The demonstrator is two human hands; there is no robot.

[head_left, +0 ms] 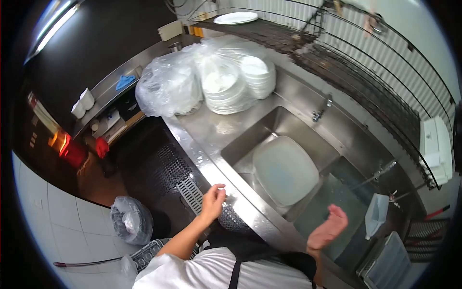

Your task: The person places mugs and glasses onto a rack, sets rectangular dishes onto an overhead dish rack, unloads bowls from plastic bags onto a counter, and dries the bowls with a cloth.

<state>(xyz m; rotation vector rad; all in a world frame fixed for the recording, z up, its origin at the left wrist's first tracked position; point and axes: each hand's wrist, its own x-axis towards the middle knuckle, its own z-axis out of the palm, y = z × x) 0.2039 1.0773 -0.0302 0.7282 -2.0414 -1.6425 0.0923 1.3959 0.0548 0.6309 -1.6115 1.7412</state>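
My left hand (213,202) is beside the front edge of the steel sink counter (211,168), fingers loosely bent, thumb apart, with nothing in it. My right hand (328,229) is held over the right basin, which is full of cloudy water (332,204); its fingers are partly stretched and it holds nothing I can see. In the left basin (279,120) sits a whitish rectangular tub (286,166), filled with cloudy liquid. A stream runs from the right tap (385,168) into the water. Another tap (322,108) stands behind the left basin.
Stacks of white plates (224,94) under clear plastic fill the counter's far end. A wire rack (356,72) overhangs the sinks. A light blue container (376,214) and a clear plastic bin (387,262) are at the right. A lined trash bin (131,219) stands on the floor.
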